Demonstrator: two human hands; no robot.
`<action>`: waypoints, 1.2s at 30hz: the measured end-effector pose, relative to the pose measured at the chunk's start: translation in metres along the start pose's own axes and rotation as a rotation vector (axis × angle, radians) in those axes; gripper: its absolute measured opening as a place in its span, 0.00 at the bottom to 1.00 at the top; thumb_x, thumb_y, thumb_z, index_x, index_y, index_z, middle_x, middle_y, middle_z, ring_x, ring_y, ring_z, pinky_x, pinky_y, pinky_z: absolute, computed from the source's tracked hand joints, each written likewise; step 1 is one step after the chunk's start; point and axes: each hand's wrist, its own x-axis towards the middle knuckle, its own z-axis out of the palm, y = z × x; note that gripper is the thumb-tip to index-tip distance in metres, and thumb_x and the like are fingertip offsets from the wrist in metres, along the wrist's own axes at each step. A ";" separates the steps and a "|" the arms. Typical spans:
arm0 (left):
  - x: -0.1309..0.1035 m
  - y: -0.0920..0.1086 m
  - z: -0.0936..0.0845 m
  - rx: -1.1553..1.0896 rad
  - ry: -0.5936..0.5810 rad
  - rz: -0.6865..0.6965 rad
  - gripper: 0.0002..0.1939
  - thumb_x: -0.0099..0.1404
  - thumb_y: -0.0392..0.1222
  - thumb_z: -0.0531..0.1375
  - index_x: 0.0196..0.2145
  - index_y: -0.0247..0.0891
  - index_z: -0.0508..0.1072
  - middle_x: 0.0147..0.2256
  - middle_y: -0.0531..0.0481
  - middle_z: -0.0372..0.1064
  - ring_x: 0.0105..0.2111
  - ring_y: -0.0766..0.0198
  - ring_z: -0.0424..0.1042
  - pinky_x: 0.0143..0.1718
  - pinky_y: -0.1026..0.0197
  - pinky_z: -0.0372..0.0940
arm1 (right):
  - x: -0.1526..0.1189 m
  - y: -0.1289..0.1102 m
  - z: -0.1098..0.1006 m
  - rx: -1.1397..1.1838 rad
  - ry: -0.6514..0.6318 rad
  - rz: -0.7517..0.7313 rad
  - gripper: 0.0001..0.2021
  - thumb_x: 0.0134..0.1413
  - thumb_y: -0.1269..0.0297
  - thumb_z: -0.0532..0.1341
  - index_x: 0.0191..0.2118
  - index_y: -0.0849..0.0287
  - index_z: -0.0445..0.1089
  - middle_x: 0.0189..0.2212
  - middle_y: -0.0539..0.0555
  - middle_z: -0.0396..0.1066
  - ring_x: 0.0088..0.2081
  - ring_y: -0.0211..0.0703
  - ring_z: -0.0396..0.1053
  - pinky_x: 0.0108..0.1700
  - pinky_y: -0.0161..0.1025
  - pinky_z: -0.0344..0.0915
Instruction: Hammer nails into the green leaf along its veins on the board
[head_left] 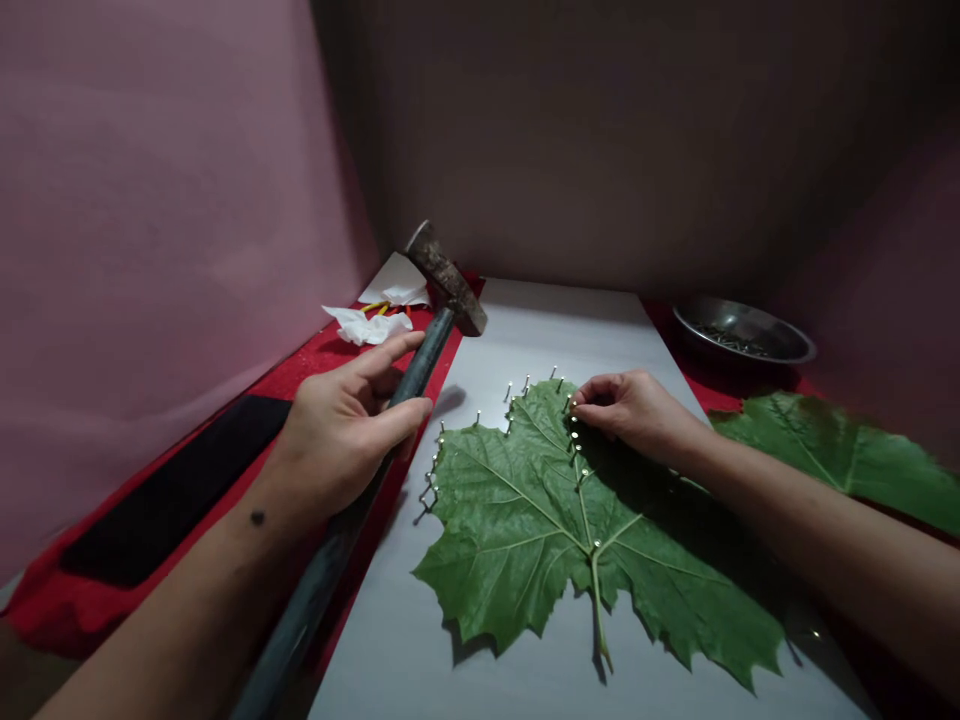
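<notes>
A large green leaf (510,500) lies flat on a white board (555,310), its stem pointing toward me. Small nails (585,473) stand in a row along the leaf's central vein, and several more follow its upper left edge. My left hand (352,430) is wrapped round the handle of a hammer (431,350), whose rusty head is raised over the board's left side. Near the leaf's top, my right hand (622,410) pinches a nail at the upper end of the vein row. Its fingertips partly hide that nail, and my right forearm shades the leaf's right half.
A metal bowl (750,330) of nails stands at the back right on red cloth (300,350). Another green leaf (862,450) lies right of the board. To the left are crumpled white tissue (367,325) and a black flat object (180,485). Pink walls (165,180) rise close by.
</notes>
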 end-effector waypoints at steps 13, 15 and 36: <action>-0.021 0.032 0.034 -0.040 -0.495 -0.090 0.28 0.60 0.37 0.58 0.58 0.51 0.62 0.28 0.55 0.67 0.19 0.72 0.56 0.19 0.67 0.55 | 0.005 0.007 0.002 0.043 0.003 -0.083 0.03 0.40 0.71 0.58 0.21 0.61 0.67 0.17 0.47 0.64 0.19 0.30 0.57 0.22 0.30 0.53; -0.021 0.032 0.033 0.012 -0.516 -0.111 0.28 0.60 0.38 0.58 0.58 0.49 0.62 0.24 0.56 0.65 0.18 0.72 0.55 0.18 0.67 0.54 | 0.006 0.008 0.002 0.020 0.012 -0.091 0.04 0.40 0.71 0.58 0.20 0.62 0.67 0.16 0.48 0.64 0.19 0.31 0.57 0.22 0.31 0.53; -0.022 0.047 0.043 0.099 -0.479 -0.034 0.27 0.60 0.41 0.58 0.58 0.45 0.63 0.28 0.54 0.66 0.21 0.71 0.57 0.19 0.67 0.55 | 0.006 0.004 0.000 -0.086 0.020 -0.108 0.07 0.40 0.74 0.59 0.26 0.64 0.74 0.20 0.51 0.70 0.23 0.34 0.63 0.25 0.30 0.55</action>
